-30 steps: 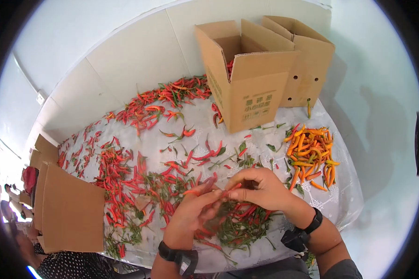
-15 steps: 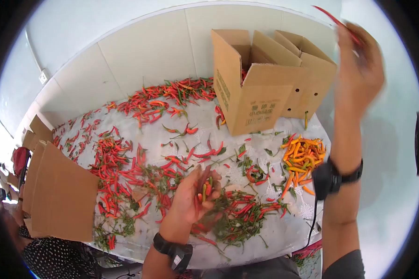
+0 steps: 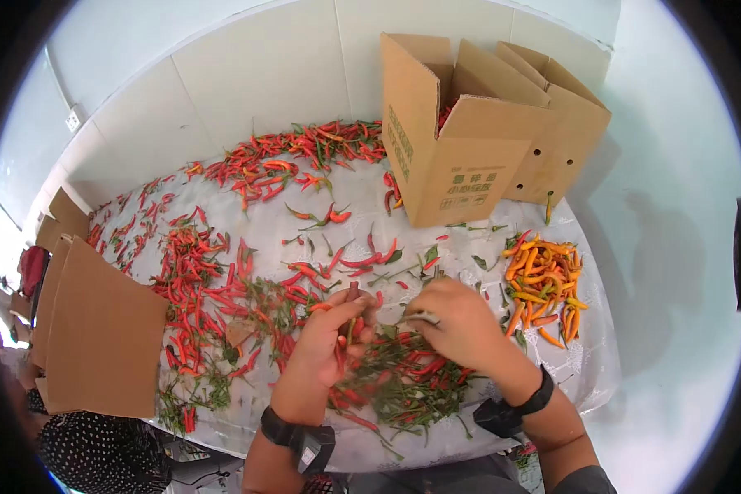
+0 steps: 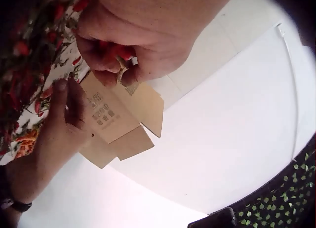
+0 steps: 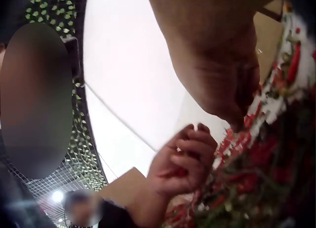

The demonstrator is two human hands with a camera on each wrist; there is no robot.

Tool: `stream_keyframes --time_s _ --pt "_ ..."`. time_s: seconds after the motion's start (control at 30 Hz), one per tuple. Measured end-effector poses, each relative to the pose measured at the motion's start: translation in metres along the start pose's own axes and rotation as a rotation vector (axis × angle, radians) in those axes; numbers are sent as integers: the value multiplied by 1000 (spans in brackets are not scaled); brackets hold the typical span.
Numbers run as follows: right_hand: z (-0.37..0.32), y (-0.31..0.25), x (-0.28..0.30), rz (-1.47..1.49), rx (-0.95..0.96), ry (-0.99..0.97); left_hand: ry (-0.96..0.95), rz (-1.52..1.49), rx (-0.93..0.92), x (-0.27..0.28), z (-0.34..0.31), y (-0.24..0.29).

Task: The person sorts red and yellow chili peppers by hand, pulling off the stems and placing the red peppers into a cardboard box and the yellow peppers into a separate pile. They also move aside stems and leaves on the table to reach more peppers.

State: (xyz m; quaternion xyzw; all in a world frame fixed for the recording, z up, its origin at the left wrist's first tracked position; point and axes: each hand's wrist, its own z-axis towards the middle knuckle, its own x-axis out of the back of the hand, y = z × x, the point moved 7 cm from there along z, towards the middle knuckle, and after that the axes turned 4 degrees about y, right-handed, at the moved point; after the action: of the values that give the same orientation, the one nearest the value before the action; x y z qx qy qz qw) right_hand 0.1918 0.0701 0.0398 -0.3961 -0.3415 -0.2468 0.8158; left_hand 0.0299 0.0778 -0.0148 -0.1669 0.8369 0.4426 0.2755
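Red and greenish chilies [image 4: 121, 55] are gripped by my left hand [image 3: 317, 346], whose thumb and fingers curl round them above the table. To its right, my right hand [image 3: 465, 325] hovers over scattered stems with fingers loosely bent; no chili shows in it, and its palm is hidden in the head view. A gap separates the two hands. Just below them lies a pile of green stems and red chilies [image 3: 420, 387]. In the right wrist view my left hand [image 5: 180, 164] shows red between its fingers.
An open cardboard box [image 3: 469, 169] stands at the back, with another box [image 3: 564, 136] behind it. Orange chilies [image 3: 543, 280] are heaped at the right. Red chilies [image 3: 189, 272] spread across the left and back. A carton [image 3: 103, 329] and a person in dotted clothing [image 3: 99, 449] are at left.
My right hand, raised at the upper right with a red chili half a second ago, is down near my left hand, without that chili in sight. My left hand still grips its chilies.
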Motion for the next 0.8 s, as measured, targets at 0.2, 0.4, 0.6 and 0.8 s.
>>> stream_keyframes --time_s 0.2,0.4,0.6,0.8 --pt "-20 6 -23 -117 -13 -149 17 79 -22 5 3 3" --pt "-13 8 6 142 -161 38 111 173 -66 2 -1 4" --pt "-15 8 16 457 -218 148 53 292 -65 -9 -5 -2" --pt "-14 1 25 354 -147 219 -24 351 -74 -12 -6 -10"
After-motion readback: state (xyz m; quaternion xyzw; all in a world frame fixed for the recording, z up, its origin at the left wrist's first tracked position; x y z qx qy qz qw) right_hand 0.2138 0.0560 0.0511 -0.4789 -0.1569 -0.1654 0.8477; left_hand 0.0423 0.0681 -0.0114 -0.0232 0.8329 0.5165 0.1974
